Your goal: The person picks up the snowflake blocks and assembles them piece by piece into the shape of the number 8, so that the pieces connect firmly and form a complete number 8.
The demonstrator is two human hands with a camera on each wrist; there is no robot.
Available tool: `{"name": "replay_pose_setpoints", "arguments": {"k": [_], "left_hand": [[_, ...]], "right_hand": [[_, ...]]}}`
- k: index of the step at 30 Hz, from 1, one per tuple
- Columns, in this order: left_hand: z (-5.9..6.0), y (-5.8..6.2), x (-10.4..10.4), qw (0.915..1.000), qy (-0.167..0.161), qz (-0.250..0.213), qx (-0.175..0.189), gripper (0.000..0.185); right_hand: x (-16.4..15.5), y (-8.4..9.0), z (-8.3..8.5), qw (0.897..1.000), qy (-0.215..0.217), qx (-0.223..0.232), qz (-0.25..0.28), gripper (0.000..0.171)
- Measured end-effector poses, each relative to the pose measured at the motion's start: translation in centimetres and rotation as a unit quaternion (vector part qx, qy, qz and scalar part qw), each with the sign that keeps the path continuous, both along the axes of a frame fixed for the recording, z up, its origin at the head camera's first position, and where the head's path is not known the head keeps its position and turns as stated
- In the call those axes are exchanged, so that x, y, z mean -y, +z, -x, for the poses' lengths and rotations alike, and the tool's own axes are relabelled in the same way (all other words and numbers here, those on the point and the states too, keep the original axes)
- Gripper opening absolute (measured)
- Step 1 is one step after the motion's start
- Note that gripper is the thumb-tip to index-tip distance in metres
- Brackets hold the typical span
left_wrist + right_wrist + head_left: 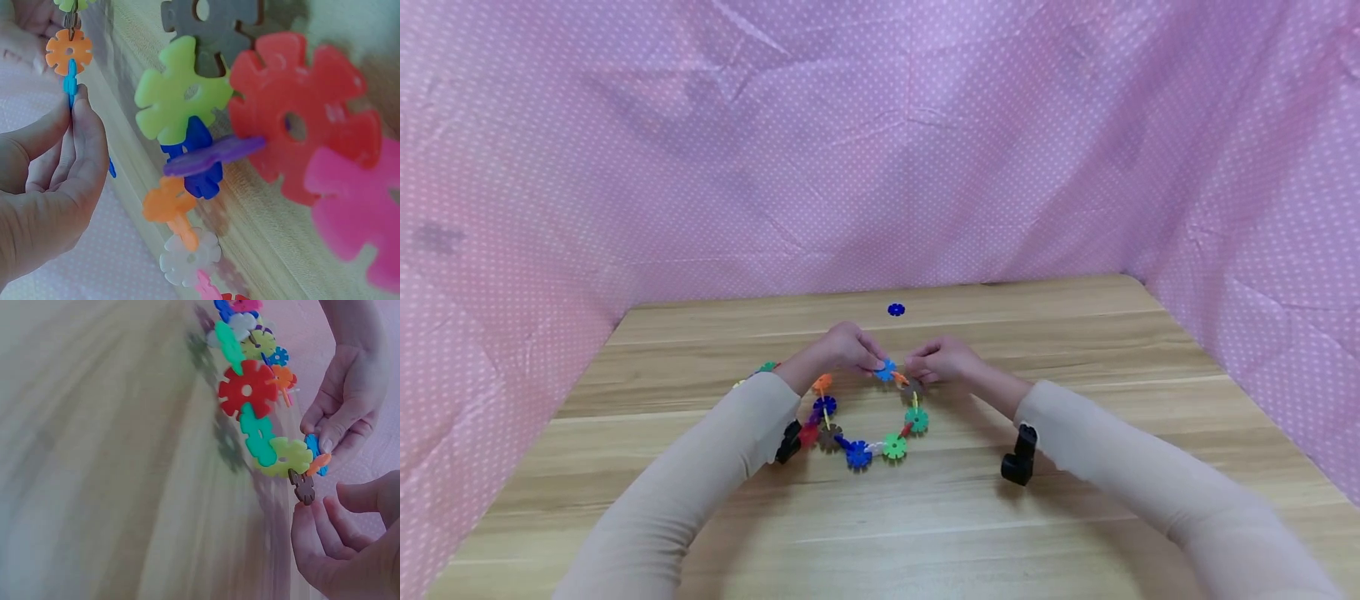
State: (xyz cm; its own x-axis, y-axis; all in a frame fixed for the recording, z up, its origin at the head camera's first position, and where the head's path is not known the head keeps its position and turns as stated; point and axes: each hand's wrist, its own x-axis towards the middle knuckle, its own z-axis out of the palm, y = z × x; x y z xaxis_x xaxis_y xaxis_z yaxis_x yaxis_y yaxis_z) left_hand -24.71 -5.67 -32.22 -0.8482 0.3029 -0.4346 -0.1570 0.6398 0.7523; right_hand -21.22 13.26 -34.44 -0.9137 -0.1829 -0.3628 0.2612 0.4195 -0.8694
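A ring of coloured snowflake discs (858, 454) lies on the wooden table (1075, 350) between my forearms. My left hand (874, 362) pinches a blue disc (886, 370) at the ring's far side; the left wrist view shows that disc (70, 81) edge-on between thumb and finger of the left hand (75, 103), under an orange disc (69, 50). My right hand (319, 503) is loosely curled, thumb apart from the fingers, a fingertip just under a brown disc (304, 486) beside the blue one (312, 450). In the head view the right hand (917, 367) faces the left.
One loose blue disc (896, 310) lies farther back on the table. Pink dotted cloth (880, 150) walls in the back and both sides. Black wrist cameras (1019, 457) hang under my forearms. A few more discs (766, 367) show behind my left sleeve.
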Motion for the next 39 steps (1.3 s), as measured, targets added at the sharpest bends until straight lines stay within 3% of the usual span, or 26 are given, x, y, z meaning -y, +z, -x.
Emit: {"name": "replay_pose_setpoints", "arguments": {"k": [8, 12, 19, 25, 32, 39], "left_hand": [[0.1, -0.2, 0.1, 0.9995, 0.023, -0.020, 0.009, 0.017], [0.2, -0.4, 0.1, 0.9993, 0.028, -0.022, 0.015, 0.017], [0.7, 0.3, 0.6, 0.9995, -0.016, -0.006, 0.025, 0.021], [2.8, 1.3, 0.7, 0.9967, -0.045, 0.062, -0.025, 0.025], [5.9, 1.6, -2.2, 0.9890, -0.002, 0.136, -0.058, 0.029], [7.4, 0.8, -4.4, 0.9893, 0.079, 0.101, -0.068, 0.007]], "right_hand": [[1.4, -0.5, 1.2, 0.999, 0.031, 0.001, -0.043, 0.031], [1.7, -0.9, 1.5, 0.999, 0.029, -0.006, -0.037, 0.030], [1.8, -1.0, 1.4, 1.000, 0.014, 0.007, -0.008, 0.029], [1.4, -0.9, 1.3, 1.000, 0.017, 0.009, -0.014, 0.030], [0.5, -1.4, 1.3, 1.000, 0.019, 0.002, -0.016, 0.031], [0.6, -1.5, 1.0, 1.000, 0.020, 0.006, -0.014, 0.029]]}}
